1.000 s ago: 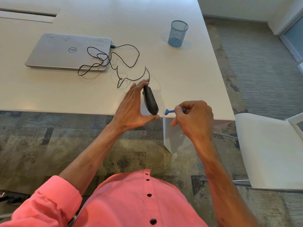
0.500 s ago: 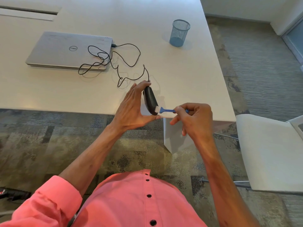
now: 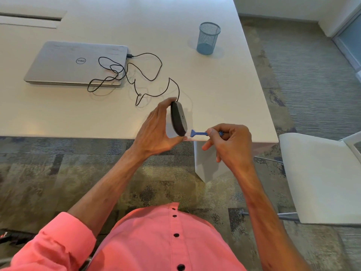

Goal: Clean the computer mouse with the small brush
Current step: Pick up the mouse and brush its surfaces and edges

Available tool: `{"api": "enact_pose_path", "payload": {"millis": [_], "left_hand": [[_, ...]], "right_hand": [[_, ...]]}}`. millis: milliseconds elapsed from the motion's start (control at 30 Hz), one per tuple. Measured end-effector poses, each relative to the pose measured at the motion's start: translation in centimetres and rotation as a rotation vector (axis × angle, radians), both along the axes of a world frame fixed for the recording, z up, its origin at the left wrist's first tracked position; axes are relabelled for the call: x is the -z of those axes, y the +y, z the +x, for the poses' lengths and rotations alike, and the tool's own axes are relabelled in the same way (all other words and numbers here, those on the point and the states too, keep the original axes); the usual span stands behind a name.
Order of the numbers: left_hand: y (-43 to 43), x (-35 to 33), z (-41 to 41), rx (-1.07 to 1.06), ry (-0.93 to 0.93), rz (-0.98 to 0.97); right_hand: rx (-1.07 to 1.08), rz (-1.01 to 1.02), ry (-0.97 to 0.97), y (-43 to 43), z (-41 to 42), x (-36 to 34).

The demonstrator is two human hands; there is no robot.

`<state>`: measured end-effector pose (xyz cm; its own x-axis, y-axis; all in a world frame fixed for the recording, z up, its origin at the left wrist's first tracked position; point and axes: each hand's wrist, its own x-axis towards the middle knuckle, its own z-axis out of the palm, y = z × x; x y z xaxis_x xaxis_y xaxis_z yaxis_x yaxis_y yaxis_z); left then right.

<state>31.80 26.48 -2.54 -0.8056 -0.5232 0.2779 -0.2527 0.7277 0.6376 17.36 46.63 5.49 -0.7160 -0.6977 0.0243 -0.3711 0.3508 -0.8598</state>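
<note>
My left hand (image 3: 154,132) holds a black wired computer mouse (image 3: 178,119) on its side above the table's near edge, fingers at its top end and thumb under its lower end. My right hand (image 3: 228,145) pinches a small blue brush (image 3: 199,133) by its handle. The brush's pale bristles touch the lower end of the mouse, close to my left thumb. The mouse's black cable (image 3: 136,79) loops across the table to the laptop.
A closed silver laptop (image 3: 76,64) lies at the back left of the white table (image 3: 224,94). A blue mesh cup (image 3: 208,38) stands at the back right. A white chair (image 3: 320,177) is at my right, over patterned carpet.
My right hand brought the brush left until its bristles met the lower end of the mouse. The mouse has turned slightly, showing more of its flat underside.
</note>
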Motion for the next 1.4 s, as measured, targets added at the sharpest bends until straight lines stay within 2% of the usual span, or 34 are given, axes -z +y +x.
{"api": "enact_pose_path", "payload": {"millis": [233,333,433,533,700,867,1000,1233,1300,1400], "left_hand": [[0.2,-0.1,0.0,0.054,-0.016,-0.003],[0.0,0.1,0.1,0.076,-0.015,0.017],[-0.2,0.1,0.6,0.095,-0.024,0.090],[-0.1,-0.1,1.0,0.100,-0.030,0.129],[0.1,-0.5,1.4,0.159,-0.017,0.116],[0.0,-0.8,1.5,0.170,0.000,0.098],[-0.2,-0.7,1.7,0.169,0.007,0.113],[0.0,-0.4,1.4,0.197,0.013,0.109],[0.0,-0.4,1.4,0.192,0.024,0.107],[-0.3,-0.4,1.5,0.177,0.029,0.106]], "right_hand": [[-0.069,-0.086,-0.084,-0.6,-0.3,0.2],[-0.131,-0.018,-0.014,-0.9,-0.4,1.0],[-0.092,-0.018,0.040,-0.7,-1.3,0.9],[-0.025,-0.128,-0.051,-0.8,-2.5,0.3],[-0.072,-0.251,-0.221,-2.6,-1.8,0.7],[-0.038,-0.181,-0.197,-3.2,-1.1,2.1],[0.067,-0.112,-0.072,-2.1,-1.6,2.4],[-0.002,-0.178,0.179,-2.6,-0.5,1.2],[-0.025,-0.126,0.305,-2.8,0.1,1.1],[-0.178,-0.039,0.558,-2.0,0.2,0.9]]}}
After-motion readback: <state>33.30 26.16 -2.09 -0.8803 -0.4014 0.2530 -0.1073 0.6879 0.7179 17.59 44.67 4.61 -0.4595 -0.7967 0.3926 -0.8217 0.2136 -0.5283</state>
